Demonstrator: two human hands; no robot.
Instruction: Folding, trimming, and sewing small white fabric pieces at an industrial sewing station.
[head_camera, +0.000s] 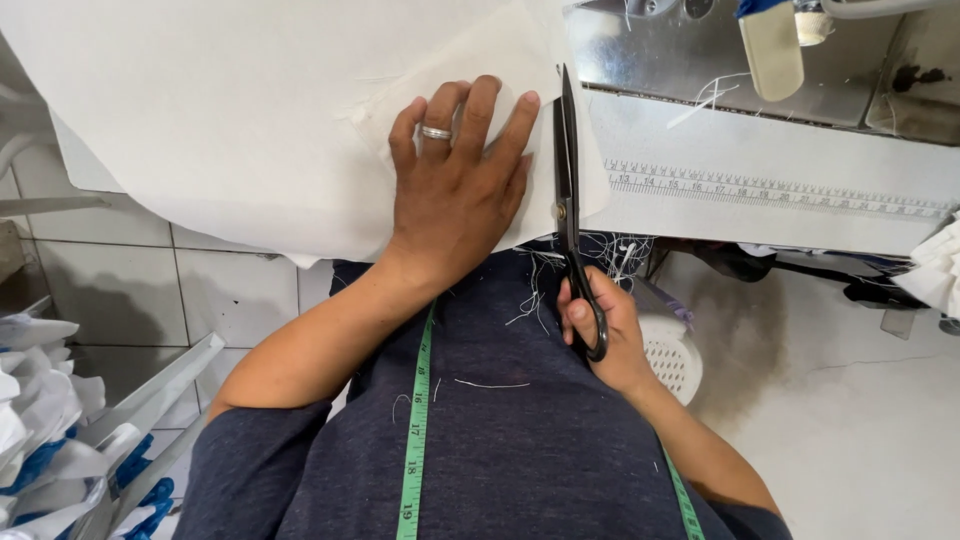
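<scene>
Two hands are at work in the head view. The left hand (462, 190) lies flat and open, fingers spread, palm down on a sheet of white fabric (250, 130) that covers the tabletop (800, 190) and hangs over its near edge. A silver ring (436, 132) sits on one finger of that hand. The right hand (603, 322) is closed around the dark handles of a pair of black scissors (568, 180), held below the tabletop edge, close to the person's body. The blades point away from the person and run along the right edge of the fabric, just beside the left hand's fingertips; they look nearly closed.

A green measuring tape (418, 420) hangs around the neck and down over the dark blue shirt (500, 440), which carries loose white threads. A printed ruler strip (770, 188) runs along the tabletop to the right of the scissors. A white perforated basket (675, 355) shows beside the right wrist, on the floor side. White and blue cloth pieces (40, 430) are stacked at the lower left.
</scene>
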